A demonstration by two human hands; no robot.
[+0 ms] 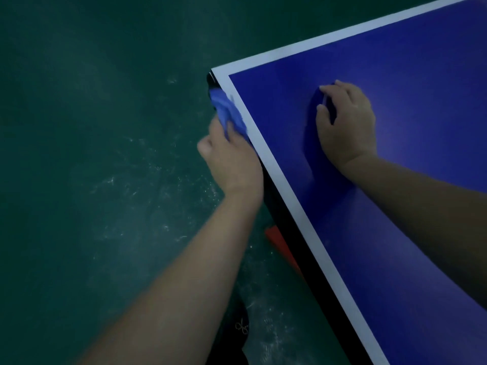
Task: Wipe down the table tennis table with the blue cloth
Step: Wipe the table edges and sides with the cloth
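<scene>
Crumpled blue cloth (228, 111) partly hidden, blurred | left hand (232, 159) gripped it against edge of blue white-bordered table tennis table (421, 88) near corner | right hand (345, 122) rested on top, fingers bent, empty.

cloth (228, 111) at table (395, 75) left edge, near corner | left hand (232, 159) on cloth | right hand (345, 122) on table

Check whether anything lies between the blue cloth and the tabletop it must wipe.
The left hand grips the crumpled blue cloth against the side edge of the blue white-bordered table tennis table, near its corner. Only the right hand, resting on the top, lies in the cloth's way; nothing else visible does.
</scene>
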